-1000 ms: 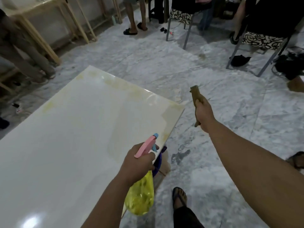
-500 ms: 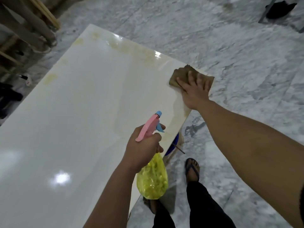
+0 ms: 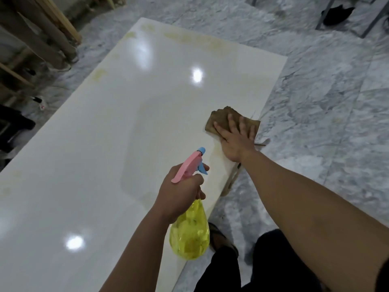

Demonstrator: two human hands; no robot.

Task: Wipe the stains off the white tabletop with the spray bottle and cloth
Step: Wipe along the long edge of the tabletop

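The glossy white tabletop [image 3: 88, 169] fills the left and middle of the head view. Yellowish stains [image 3: 193, 40] run along its far edge, and fainter ones mark the left edge. My right hand [image 3: 234, 140] lies flat, fingers spread, pressing a brown cloth [image 3: 221, 120] onto the tabletop at its right edge. My left hand [image 3: 181, 193] grips the neck of a yellow spray bottle [image 3: 190, 234] with a pink and blue trigger head, held above the near right edge of the table. The nozzle points away from me.
Grey marble floor [image 3: 315, 102] surrounds the table on the right and far side. Wooden frame legs [image 3: 48, 28] stand at the far left. Metal chair legs [image 3: 370, 24] and a dark shoe are at the far right. My legs and sandalled foot [image 3: 221, 237] are below the table edge.
My right hand brought the cloth down from the air onto the table's right edge, then slid it along that edge toward me. My left hand kept hold of the spray bottle.
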